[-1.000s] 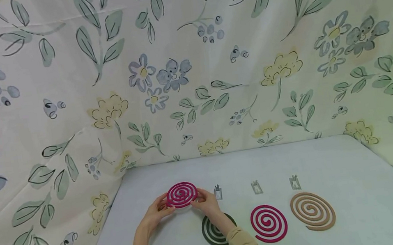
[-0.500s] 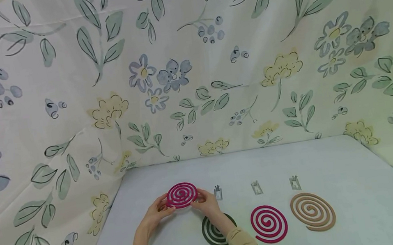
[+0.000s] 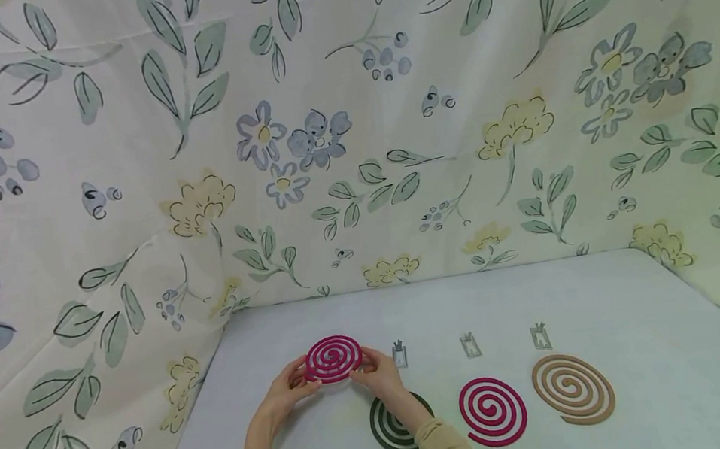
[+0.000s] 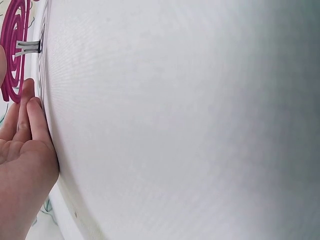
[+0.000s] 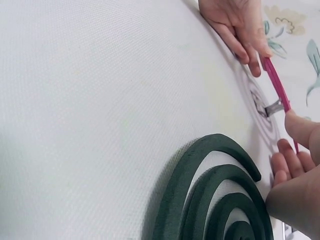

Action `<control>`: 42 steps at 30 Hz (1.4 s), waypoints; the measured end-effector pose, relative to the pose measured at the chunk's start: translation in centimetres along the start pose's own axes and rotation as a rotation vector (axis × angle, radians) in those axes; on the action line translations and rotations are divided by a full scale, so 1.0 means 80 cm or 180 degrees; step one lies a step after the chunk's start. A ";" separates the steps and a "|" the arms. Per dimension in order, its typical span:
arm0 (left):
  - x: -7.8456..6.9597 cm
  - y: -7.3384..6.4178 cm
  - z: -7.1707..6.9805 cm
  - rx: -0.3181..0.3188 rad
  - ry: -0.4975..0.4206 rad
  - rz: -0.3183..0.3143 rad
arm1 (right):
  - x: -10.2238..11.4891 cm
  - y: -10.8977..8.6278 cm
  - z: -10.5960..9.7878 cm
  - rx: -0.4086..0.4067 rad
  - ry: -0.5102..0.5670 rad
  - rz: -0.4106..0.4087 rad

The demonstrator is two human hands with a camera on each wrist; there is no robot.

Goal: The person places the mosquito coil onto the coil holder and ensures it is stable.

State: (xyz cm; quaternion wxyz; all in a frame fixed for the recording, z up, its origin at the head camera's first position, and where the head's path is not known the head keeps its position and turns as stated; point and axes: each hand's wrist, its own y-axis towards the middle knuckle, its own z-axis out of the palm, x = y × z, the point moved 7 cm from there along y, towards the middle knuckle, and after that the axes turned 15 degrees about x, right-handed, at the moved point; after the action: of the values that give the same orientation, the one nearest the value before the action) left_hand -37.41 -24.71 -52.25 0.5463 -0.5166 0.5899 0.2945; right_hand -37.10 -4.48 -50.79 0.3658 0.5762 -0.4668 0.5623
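Note:
A magenta spiral coil (image 3: 333, 358) sits raised on a small metal stand (image 5: 272, 107) near the table's left side. Both hands hold it by its rim. My left hand (image 3: 297, 381) pinches the left edge and my right hand (image 3: 367, 368) pinches the right edge. In the left wrist view the coil (image 4: 12, 55) and the stand (image 4: 27, 46) show at the top left, above my left fingers (image 4: 30, 117). In the right wrist view the coil (image 5: 276, 87) is seen edge-on between my left hand (image 5: 240, 25) and my right thumb.
A dark green coil (image 3: 389, 425) lies flat under my right forearm. To its right lie a second magenta coil (image 3: 492, 410) and a tan coil (image 3: 573, 387). Three small metal stands (image 3: 400, 354) (image 3: 470, 344) (image 3: 540, 336) stand in a row on the white table (image 3: 615, 297). Floral cloth surrounds the table.

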 end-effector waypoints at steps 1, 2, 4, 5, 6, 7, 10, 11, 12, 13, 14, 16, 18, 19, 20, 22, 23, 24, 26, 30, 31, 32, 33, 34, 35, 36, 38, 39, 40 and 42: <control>0.000 0.000 0.000 0.0004 0.0010 0.0013 | 0.000 0.000 0.000 0.0000 0.0001 -0.0004; -0.001 0.000 0.000 0.0003 -0.0003 0.0027 | 0.000 0.000 0.000 0.0003 0.0002 -0.0006; -0.001 -0.001 0.001 -0.0006 -0.0004 0.0032 | 0.000 0.001 0.000 0.0010 -0.0008 -0.0016; -0.001 -0.001 0.001 -0.0007 0.0004 0.0033 | -0.001 0.001 0.000 0.0013 -0.0011 -0.0018; -0.001 -0.001 0.001 -0.0007 0.0014 0.0026 | -0.001 0.002 0.000 0.0014 -0.0008 -0.0012; -0.001 -0.001 0.001 -0.0006 0.0027 0.0018 | -0.001 0.002 0.000 0.0016 -0.0008 -0.0010; 0.000 -0.002 0.000 -0.0018 0.0055 -0.0018 | -0.002 0.002 0.000 0.0018 -0.0017 0.0001; 0.000 -0.001 0.000 -0.0017 0.0069 -0.0018 | -0.002 0.002 0.000 0.0019 -0.0012 0.0006; 0.000 -0.001 0.000 -0.0020 0.0082 -0.0018 | -0.002 0.002 0.000 0.0021 -0.0009 0.0011; 0.000 -0.002 0.000 -0.0025 0.0083 -0.0019 | -0.003 0.002 0.000 0.0025 -0.0008 0.0012; 0.000 -0.002 0.000 -0.0026 0.0084 -0.0014 | -0.003 0.002 0.000 0.0027 -0.0011 0.0007; -0.001 -0.003 0.000 -0.0030 0.0060 0.0003 | -0.003 0.002 0.001 0.0031 -0.0004 -0.0002; -0.001 -0.003 0.000 -0.0028 0.0043 0.0010 | -0.002 0.002 0.001 0.0030 -0.0012 -0.0010; -0.001 -0.003 0.000 -0.0024 0.0034 0.0008 | -0.002 0.002 0.000 0.0026 -0.0009 -0.0005; -0.001 -0.003 0.000 -0.0021 0.0027 0.0010 | -0.002 0.001 0.000 0.0020 -0.0021 -0.0009; -0.001 -0.003 0.000 -0.0019 0.0021 0.0009 | -0.001 0.001 0.000 0.0010 -0.0023 0.0002; 0.000 -0.003 0.000 -0.0014 0.0031 0.0006 | -0.001 0.000 0.000 0.0008 -0.0022 0.0007; 0.000 -0.003 0.000 -0.0014 0.0034 0.0001 | -0.001 0.000 0.000 0.0005 -0.0029 0.0009; 0.000 -0.002 0.000 -0.0015 0.0058 -0.0006 | 0.000 0.000 0.000 0.0002 -0.0046 0.0004; 0.000 -0.001 0.000 -0.0024 0.0074 -0.0020 | -0.001 0.000 0.000 0.0003 -0.0042 0.0018; 0.000 0.000 0.001 -0.0022 0.0077 -0.0019 | -0.001 0.000 0.000 0.0004 -0.0046 0.0019; 0.000 0.000 0.001 -0.0025 0.0069 -0.0019 | -0.001 0.000 0.000 0.0004 -0.0045 0.0020; 0.000 0.000 0.001 -0.0024 0.0066 -0.0021 | -0.002 0.000 0.000 0.0006 -0.0029 0.0026; 0.000 0.000 0.001 -0.0017 0.0063 -0.0021 | -0.001 0.000 0.000 0.0006 -0.0026 0.0021; -0.001 0.000 0.001 -0.0013 0.0056 -0.0020 | -0.001 0.000 0.000 0.0010 -0.0025 0.0015; -0.001 -0.001 0.001 0.0004 0.0049 -0.0010 | -0.001 0.000 0.000 0.0022 -0.0012 -0.0001; -0.003 -0.002 0.001 0.0018 0.0011 0.0010 | -0.001 0.000 0.000 0.0047 0.0029 -0.0036; -0.004 -0.003 0.001 0.0028 -0.0008 0.0019 | -0.001 0.000 0.001 0.0061 0.0052 -0.0051; -0.004 -0.003 0.002 0.0041 -0.0016 0.0028 | -0.001 0.000 0.001 0.0074 0.0073 -0.0066; -0.006 -0.004 0.001 0.0047 -0.0006 0.0030 | -0.001 0.000 0.002 0.0099 0.0104 -0.0087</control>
State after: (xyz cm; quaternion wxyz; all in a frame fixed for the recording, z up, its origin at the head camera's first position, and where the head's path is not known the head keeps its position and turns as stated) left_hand -37.16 -24.56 -51.77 0.5492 -0.5095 0.5941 0.2931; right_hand -37.07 -4.60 -50.87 0.3720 0.5789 -0.4441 0.5738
